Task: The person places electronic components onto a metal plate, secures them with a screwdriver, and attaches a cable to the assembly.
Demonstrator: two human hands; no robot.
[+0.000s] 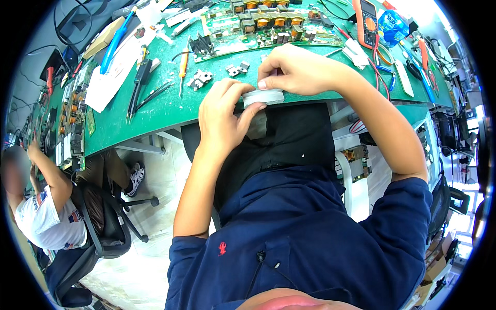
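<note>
My left hand grips a small pale grey, finned-looking rectangular block between thumb and fingers, at the bench's front edge above my lap. The fingers of my right hand are pinched together just over the block's far side. Whatever they hold, if anything, is hidden. Beyond my left hand, two small silvery metal brackets lie on the green bench top. An orange-handled screwdriver lies to their left.
At the back stands a long circuit board with copper coils. Tweezers, a soldering iron and white paper lie to the left. An orange multimeter with leads is at the back right. A co-worker sits far left.
</note>
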